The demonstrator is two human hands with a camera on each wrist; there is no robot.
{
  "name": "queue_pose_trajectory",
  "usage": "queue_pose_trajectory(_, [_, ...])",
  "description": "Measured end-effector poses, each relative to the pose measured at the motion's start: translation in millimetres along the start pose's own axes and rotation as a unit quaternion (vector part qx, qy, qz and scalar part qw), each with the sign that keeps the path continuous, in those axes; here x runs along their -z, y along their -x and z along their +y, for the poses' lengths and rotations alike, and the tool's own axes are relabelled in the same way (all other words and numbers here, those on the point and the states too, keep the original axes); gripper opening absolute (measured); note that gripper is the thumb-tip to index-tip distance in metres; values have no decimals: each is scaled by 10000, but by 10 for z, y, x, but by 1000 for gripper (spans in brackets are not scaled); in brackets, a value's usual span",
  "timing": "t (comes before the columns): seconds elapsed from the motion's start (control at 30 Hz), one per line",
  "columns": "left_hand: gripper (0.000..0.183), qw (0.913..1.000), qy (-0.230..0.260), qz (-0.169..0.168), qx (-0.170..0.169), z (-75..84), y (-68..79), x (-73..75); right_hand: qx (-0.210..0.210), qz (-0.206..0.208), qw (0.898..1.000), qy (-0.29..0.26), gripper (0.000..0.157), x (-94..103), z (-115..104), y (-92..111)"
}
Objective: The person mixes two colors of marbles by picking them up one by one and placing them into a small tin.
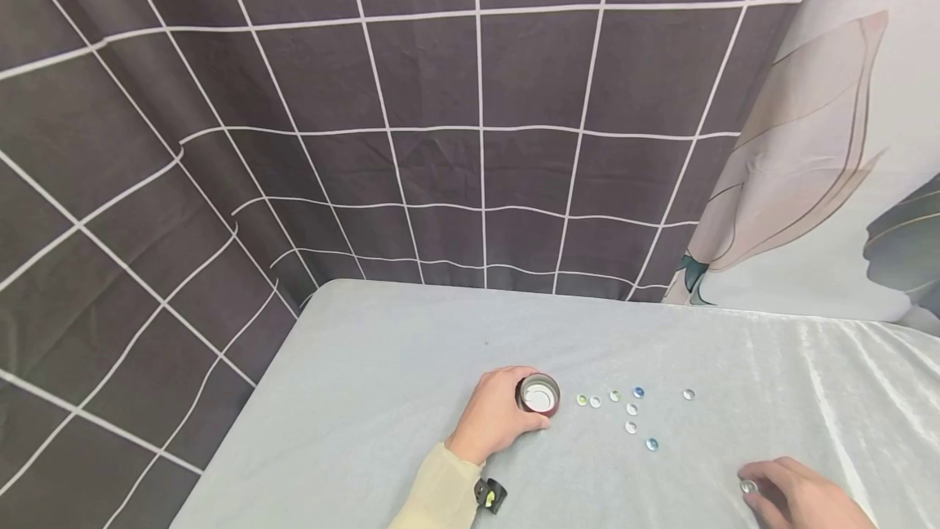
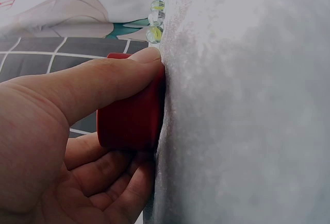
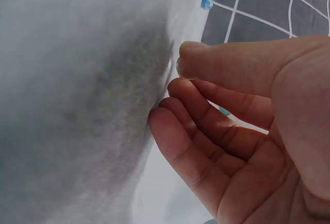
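In the head view my left hand (image 1: pixel 499 411) grips a small red cup (image 1: pixel 539 396) from its left side, thumb in front and fingers behind. The cup stands upright on the cloth, its pale inner bottom visible from above. The left wrist view shows the cup's smooth red wall (image 2: pixel 131 118) between thumb and fingers. Farther right, my right hand (image 1: pixel 804 496) pinches a clear glass marble (image 1: pixel 747 486) close to the cloth. Mostly covered by the thumb in the right wrist view, that marble (image 3: pixel 180 68) shows only its edge. Between the hands lie several loose marbles, including a blue marble (image 1: pixel 652 445).
A pale grey velvety cloth (image 1: pixel 396 341) covers the table, with creases at its right. Behind hangs a dark curtain (image 1: pixel 433 162) with a white grid, beside a pale leaf-patterned curtain (image 1: pixel 808 145). A clear marble (image 1: pixel 689 394) lies apart from the others.
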State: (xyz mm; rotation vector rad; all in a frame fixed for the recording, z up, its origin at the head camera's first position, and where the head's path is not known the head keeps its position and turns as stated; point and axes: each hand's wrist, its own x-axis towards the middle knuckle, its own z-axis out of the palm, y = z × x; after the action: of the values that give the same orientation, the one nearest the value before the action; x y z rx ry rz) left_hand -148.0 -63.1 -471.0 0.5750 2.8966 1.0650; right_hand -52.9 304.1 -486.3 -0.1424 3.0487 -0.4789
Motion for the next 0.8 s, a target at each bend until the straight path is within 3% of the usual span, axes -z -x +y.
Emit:
queue_pose_trajectory(0.4, [55, 9999, -30, 29, -91, 2, -2, 13, 13, 178, 9998, 93, 19, 45, -65, -53])
queue_pose_trajectory(0.6, [54, 9999, 7, 32, -99, 3, 4, 12, 168, 604, 9980, 95, 19, 30, -95, -50])
queue_pose_trajectory(0.8, [54, 9999, -19, 32, -97, 2, 6, 18, 117, 338, 9994, 35, 17, 78, -149, -116])
